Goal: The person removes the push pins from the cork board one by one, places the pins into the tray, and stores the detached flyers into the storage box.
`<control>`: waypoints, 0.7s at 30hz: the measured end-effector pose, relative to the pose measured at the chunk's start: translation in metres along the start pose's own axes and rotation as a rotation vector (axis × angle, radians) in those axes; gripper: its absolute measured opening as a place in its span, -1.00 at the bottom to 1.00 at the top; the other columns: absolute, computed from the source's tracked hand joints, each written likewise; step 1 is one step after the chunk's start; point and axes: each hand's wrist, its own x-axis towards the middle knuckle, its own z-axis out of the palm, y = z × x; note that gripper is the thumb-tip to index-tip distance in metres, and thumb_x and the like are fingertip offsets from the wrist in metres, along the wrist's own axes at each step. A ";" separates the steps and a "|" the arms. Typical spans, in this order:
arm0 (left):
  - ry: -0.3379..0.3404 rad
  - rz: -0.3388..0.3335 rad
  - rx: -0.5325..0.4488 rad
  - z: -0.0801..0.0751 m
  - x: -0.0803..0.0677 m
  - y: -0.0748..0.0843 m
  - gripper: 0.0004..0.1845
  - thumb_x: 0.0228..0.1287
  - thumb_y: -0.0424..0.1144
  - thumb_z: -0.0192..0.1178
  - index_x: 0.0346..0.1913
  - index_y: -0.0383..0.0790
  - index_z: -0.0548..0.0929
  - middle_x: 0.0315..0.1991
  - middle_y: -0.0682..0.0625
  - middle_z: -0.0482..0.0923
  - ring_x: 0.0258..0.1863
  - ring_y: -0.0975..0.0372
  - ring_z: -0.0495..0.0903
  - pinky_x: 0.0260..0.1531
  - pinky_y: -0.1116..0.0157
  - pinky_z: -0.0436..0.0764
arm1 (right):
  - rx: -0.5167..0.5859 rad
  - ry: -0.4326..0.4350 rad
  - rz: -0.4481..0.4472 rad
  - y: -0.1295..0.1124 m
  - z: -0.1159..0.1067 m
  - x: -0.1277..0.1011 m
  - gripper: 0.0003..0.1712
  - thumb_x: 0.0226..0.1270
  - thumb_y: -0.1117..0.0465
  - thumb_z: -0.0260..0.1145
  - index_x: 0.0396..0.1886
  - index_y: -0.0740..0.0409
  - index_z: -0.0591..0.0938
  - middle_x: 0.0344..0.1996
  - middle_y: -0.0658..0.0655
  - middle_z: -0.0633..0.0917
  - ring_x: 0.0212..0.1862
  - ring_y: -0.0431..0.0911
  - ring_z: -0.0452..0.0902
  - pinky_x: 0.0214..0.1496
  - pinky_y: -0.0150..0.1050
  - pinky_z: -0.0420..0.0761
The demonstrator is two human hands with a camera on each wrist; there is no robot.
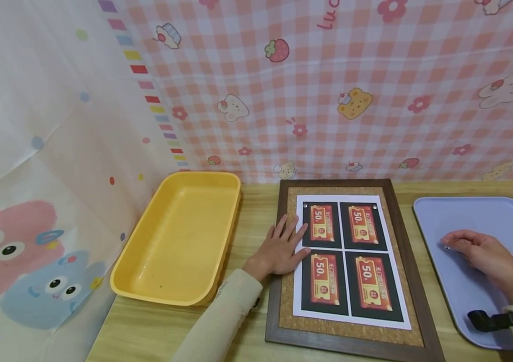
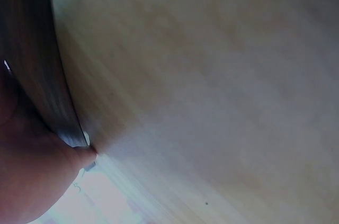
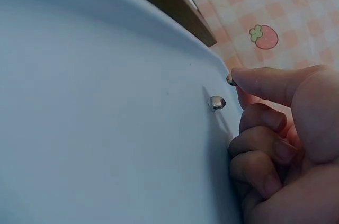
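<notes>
Left of the cork board (image 1: 329, 326), the yellow tray (image 1: 179, 236) stands apart from the frame; you reach past it, so I see little risk there.

Across the board's left edge, your left hand (image 1: 279, 253) lies flat, fingers spread, holding nothing, tips on the printed sheet (image 1: 344, 250). Likely weak point: if that palm slides or pushes sideways, the sheet may skew, or the whole board may creep over the table (image 1: 256, 211).

On the board, the sheet lies flat; the upper left pin (image 1: 305, 205) and the upper right pin (image 1: 375, 207) show at its top corners. I see none at the lower corners, so a brush of your sleeve could lift that end. Any pin pressed close to your left fingers could prick them.

Right of the board, over the blue tray (image 1: 474, 216), your right hand (image 1: 487, 254) pinches a small metal pin (image 3: 230, 79) between thumb and forefinger, other fingers curled. Its point is hidden; a blind turn could jab you, and so small a grip could slip. A loose pin (image 3: 216, 103) lies just beside those fingertips; a careless knuckle could roll it away.
</notes>
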 end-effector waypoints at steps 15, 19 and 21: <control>0.019 0.014 -0.008 0.001 0.001 -0.003 -0.27 0.52 0.30 -0.40 0.61 0.13 -0.20 0.63 0.04 -0.40 0.58 0.06 -0.49 0.52 -0.05 -0.16 | -0.093 0.003 -0.018 0.002 0.004 0.003 -0.50 0.54 -0.03 0.11 0.00 0.38 0.60 -0.35 -0.53 0.53 -0.21 -0.68 0.29 -0.29 -0.56 0.32; 0.015 0.024 -0.012 -0.001 0.003 -0.002 -0.27 0.52 0.30 -0.40 0.61 0.13 -0.21 0.63 0.04 -0.41 0.58 0.07 -0.50 0.52 -0.06 -0.17 | -0.093 0.004 0.004 0.001 0.003 0.004 -0.49 0.54 -0.04 0.10 0.02 0.38 0.59 -0.36 -0.52 0.53 -0.20 -0.66 0.28 -0.29 -0.56 0.32; 0.007 0.023 -0.012 0.000 0.003 -0.002 -0.26 0.52 0.30 -0.40 0.61 0.13 -0.21 0.63 0.05 -0.41 0.58 0.07 -0.51 0.52 -0.06 -0.18 | -0.086 0.001 0.018 0.002 0.003 0.004 -0.47 0.53 -0.06 0.10 0.03 0.37 0.58 -0.36 -0.53 0.53 -0.20 -0.66 0.28 -0.29 -0.55 0.32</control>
